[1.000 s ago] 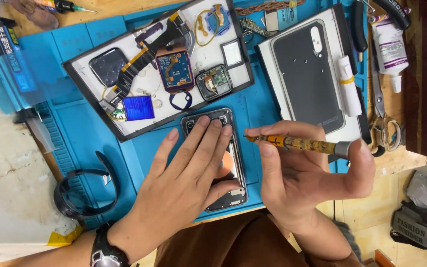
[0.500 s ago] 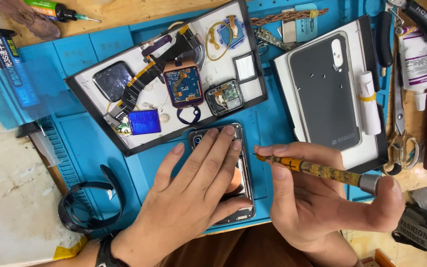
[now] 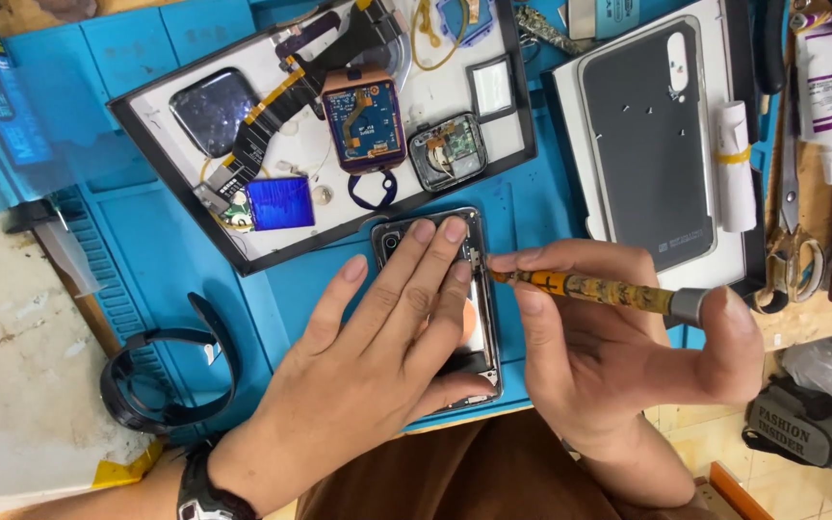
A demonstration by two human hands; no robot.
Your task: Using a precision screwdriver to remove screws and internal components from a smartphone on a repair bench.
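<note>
Closer now: flat left hand [image 3: 368, 356] hiding phone [image 3: 479, 318], right hand [image 3: 618, 356] gripping screwdriver [image 3: 589, 288].

Left hand [image 3: 368, 356] flat on an opened phone [image 3: 479, 318] — right hand [image 3: 618, 356] with yellow screwdriver [image 3: 589, 289], tip seemingly at its edge.

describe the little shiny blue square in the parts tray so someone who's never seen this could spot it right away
Start at the black-rimmed white tray on the blue mat, above the left hand. Look at its lower edge, left of the dark ring. The blue square lies flat there, the only glossy, bright blue piece among the dark parts.
</note>
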